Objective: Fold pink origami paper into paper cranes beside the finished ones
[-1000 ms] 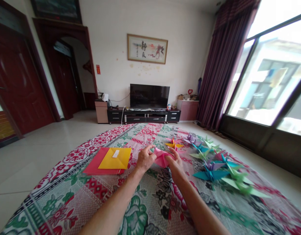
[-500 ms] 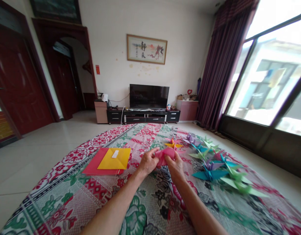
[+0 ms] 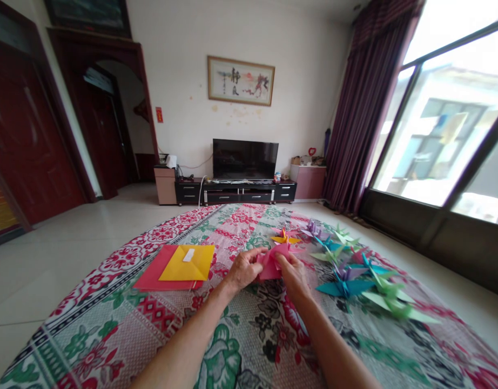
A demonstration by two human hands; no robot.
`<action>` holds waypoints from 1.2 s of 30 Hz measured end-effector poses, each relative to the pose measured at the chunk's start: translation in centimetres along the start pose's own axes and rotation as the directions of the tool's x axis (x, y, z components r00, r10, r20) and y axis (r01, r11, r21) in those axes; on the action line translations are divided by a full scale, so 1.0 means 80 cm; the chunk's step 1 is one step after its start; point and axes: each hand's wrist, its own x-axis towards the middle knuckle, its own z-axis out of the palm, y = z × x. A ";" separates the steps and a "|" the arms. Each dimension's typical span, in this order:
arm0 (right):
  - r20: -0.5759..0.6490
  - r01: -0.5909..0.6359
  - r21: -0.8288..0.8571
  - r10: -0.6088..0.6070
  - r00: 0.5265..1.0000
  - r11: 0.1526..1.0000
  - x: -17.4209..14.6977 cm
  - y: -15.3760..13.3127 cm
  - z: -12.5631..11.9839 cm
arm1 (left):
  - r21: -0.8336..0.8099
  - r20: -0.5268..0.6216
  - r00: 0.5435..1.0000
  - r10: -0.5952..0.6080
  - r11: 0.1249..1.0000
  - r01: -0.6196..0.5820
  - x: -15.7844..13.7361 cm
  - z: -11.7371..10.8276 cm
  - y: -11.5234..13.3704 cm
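A folded piece of pink origami paper (image 3: 270,266) is held between both hands above the patterned cloth. My left hand (image 3: 246,268) pinches its left edge with thumb and fingers. On the other side, my right hand (image 3: 293,270) grips the paper, with the thumb pressed onto its face. Part of the paper is covered by the fingers, so its exact fold is hard to make out. Just beyond the hands sits an orange paper crane (image 3: 284,237). To the left lie yellow paper sheets (image 3: 198,268) on top of red paper sheets (image 3: 152,273).
Several paper cranes are spread on the right, among them a blue crane (image 3: 346,286), a green crane (image 3: 392,300) and a purple crane (image 3: 313,229). A flowered tablecloth (image 3: 228,351) covers the round surface. Farther off stands a television (image 3: 246,159) on a low cabinet.
The pink paper has been turned between my fingers and shows a flatter, more angular face. My right thumb and fingers have shifted slightly on it. The view has swung a little.
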 end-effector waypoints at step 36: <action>0.121 -0.042 0.170 0.021 0.992 0.985 0.003 0.004 -0.001 | 0.125 0.072 0.989 -0.133 0.984 0.123 -0.006 -0.008 0.004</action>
